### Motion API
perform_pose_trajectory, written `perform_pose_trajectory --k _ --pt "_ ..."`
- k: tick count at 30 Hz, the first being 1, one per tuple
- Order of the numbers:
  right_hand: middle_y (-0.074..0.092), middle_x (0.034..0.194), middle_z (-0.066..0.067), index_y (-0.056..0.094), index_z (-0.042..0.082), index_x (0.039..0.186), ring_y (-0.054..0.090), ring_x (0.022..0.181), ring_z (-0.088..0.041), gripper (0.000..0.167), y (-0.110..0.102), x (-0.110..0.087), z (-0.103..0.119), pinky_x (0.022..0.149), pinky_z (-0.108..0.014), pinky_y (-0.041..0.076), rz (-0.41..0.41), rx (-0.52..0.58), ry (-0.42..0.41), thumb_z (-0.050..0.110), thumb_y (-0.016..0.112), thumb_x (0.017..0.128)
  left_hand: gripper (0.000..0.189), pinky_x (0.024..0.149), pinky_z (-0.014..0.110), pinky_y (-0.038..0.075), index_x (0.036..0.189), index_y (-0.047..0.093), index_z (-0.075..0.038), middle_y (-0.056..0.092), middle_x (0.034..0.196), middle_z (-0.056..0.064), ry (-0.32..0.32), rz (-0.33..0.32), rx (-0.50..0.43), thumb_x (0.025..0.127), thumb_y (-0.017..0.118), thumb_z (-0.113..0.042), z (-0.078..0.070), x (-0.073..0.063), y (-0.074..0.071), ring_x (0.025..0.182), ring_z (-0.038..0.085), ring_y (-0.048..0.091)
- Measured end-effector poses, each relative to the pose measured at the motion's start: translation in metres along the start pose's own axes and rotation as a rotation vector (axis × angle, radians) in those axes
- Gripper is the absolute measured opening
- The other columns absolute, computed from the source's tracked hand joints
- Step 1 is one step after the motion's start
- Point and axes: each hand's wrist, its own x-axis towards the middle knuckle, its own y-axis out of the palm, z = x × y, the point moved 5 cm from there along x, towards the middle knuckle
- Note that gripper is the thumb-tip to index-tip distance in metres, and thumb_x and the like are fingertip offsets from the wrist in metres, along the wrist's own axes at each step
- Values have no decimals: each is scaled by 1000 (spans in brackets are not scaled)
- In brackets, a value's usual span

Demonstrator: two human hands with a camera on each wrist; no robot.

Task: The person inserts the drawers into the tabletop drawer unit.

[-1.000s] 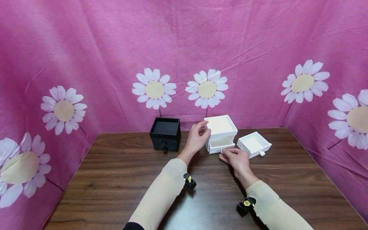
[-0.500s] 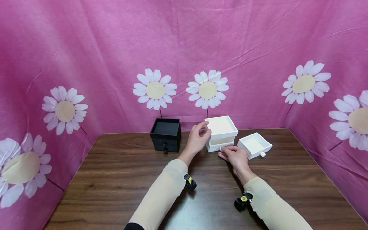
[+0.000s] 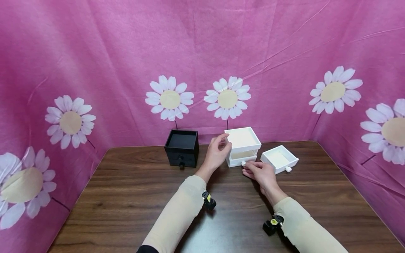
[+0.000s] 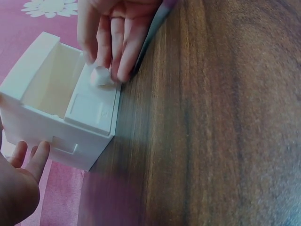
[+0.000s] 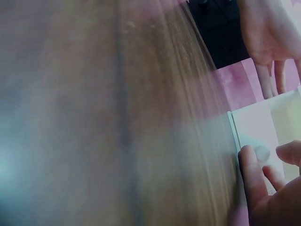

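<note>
A small white drawer box (image 3: 243, 139) stands near the back of the table, its upper slot bare of a drawer. Its lower drawer (image 4: 91, 108) is pushed in, with a round white knob (image 3: 243, 163) on the front. My left hand (image 3: 217, 151) rests against the box's left side, fingertips touching the wall in the left wrist view. My right hand (image 3: 260, 173) is at the knob, thumb and fingers spread around it; the right wrist view shows a gap between thumb and knob (image 5: 262, 153). A separate white drawer (image 3: 280, 159) lies to the right.
A black drawer box (image 3: 181, 149) stands left of the white one. The wooden table (image 3: 126, 203) backs onto a pink cloth (image 3: 196, 42) printed with white flowers. A camera sits on each wrist.
The lower drawer has slid back into the white box. My right hand followed it, then shifted slightly right, loosening from the knob. My left hand stays put.
</note>
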Motion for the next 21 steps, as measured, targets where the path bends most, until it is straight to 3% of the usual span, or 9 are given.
perform_pose_trajectory --k 14,21 --pt "83 97 0 56 -20 138 79 84 -8 42 -28 -20 9 82 -28 69 36 -99 -61 8 63 108 42 104 30 61 142 69 -11 63 129 20 -9 -10 -5 101 67 -20 -2 -1 -2 118 28 67" --pt "84 96 4 60 -19 136 78 84 -6 40 -43 -29 14 79 -25 67 26 -224 -131 9 65 107 42 106 32 61 142 69 -12 62 130 21 -17 7 -21 101 68 -22 -1 -2 1 121 31 67"
